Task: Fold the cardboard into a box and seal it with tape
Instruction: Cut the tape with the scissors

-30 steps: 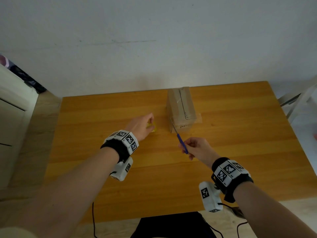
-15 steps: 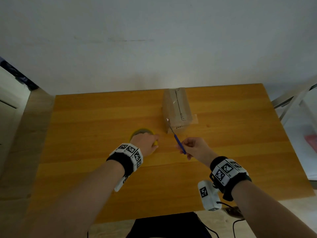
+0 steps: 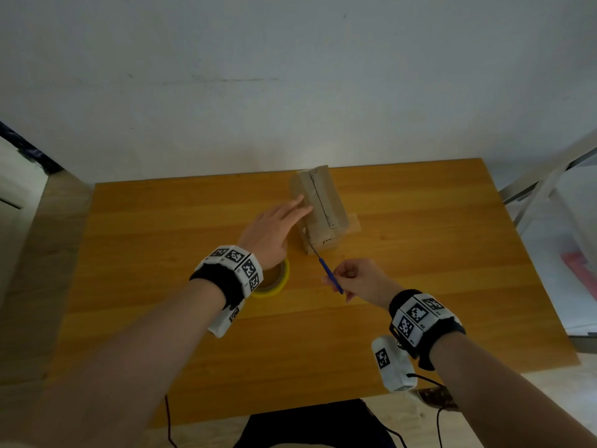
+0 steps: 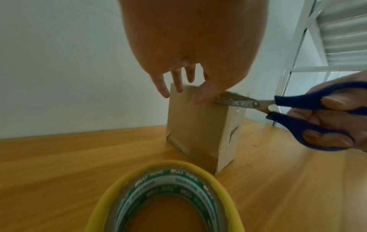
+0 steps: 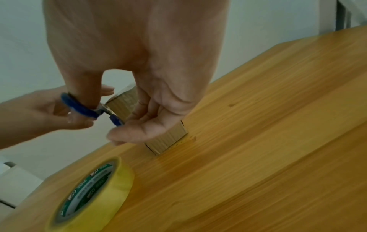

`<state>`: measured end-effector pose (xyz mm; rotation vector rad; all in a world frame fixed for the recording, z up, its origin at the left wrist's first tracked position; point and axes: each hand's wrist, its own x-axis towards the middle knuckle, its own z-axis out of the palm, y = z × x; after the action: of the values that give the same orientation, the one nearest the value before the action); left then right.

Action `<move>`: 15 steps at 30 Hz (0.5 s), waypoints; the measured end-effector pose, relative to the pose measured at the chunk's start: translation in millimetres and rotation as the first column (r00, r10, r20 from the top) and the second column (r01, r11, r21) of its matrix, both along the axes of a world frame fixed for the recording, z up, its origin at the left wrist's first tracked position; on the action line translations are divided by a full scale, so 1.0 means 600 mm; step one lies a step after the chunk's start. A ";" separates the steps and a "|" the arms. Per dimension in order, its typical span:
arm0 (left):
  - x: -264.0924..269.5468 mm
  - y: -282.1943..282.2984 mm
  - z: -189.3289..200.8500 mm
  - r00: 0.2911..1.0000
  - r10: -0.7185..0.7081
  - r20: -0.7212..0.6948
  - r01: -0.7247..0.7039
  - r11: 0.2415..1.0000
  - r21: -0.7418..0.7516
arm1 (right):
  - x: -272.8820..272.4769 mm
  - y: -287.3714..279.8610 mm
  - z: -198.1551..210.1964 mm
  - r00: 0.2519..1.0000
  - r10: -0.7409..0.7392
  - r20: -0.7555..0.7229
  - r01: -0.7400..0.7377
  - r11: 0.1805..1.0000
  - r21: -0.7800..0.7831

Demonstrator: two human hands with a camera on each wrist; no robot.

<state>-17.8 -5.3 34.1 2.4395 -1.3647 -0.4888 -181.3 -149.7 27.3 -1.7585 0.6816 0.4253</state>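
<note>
A small brown cardboard box (image 3: pixel 324 202) stands on the wooden table (image 3: pixel 145 334), with a tape strip running along its top. My left hand (image 3: pixel 286 216) stretches forward with straight fingers, which touch the box's upper left edge (image 4: pixel 198 125). My right hand (image 3: pixel 357 279) grips blue-handled scissors (image 3: pixel 329 274). Their blades reach the box's near top corner (image 4: pixel 236 102). A yellow tape roll (image 3: pixel 277 282) lies flat on the table under my left wrist, and shows close up as the tape roll (image 4: pixel 158 196) and the tape roll (image 5: pixel 95 193).
A tape end (image 3: pixel 353 225) sticks out on the table at the box's right foot. A white wall runs behind the table's far edge. A metal frame (image 3: pixel 549 182) stands to the right, a white cabinet (image 3: pixel 16 185) to the left. Cables (image 3: pixel 420 379) hang at the near edge.
My left hand has let go of the tape roll, which now lies on the table, and reached forward to the box. The right hand holds the scissors in nearly the same place.
</note>
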 end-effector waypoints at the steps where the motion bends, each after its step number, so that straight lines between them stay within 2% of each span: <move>1: 0.004 -0.002 0.003 1.000 -0.030 -0.008 0.030 0.999 0.029 | 0.002 0.000 0.001 1.000 0.025 -0.010 -0.025 1.000 -0.007; 4: 0.016 -0.007 0.002 0.996 -0.088 -0.018 0.088 0.995 0.051 | 0.009 -0.002 0.003 0.995 0.088 -0.053 -0.089 0.996 -0.025; 11: 0.029 -0.017 0.002 0.993 -0.096 -0.070 0.100 0.993 0.063 | 0.027 -0.014 0.002 0.967 0.218 -0.129 -0.228 0.971 -0.072; 15: 0.031 -0.020 0.006 0.990 -0.093 -0.107 0.099 0.994 0.050 | 0.039 -0.021 0.004 0.955 0.252 -0.159 -0.260 0.965 -0.033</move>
<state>0.9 -17.4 37.7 2.3620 -1.4480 -0.6765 -157.9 -162.5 29.6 -1.8871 0.5770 0.7323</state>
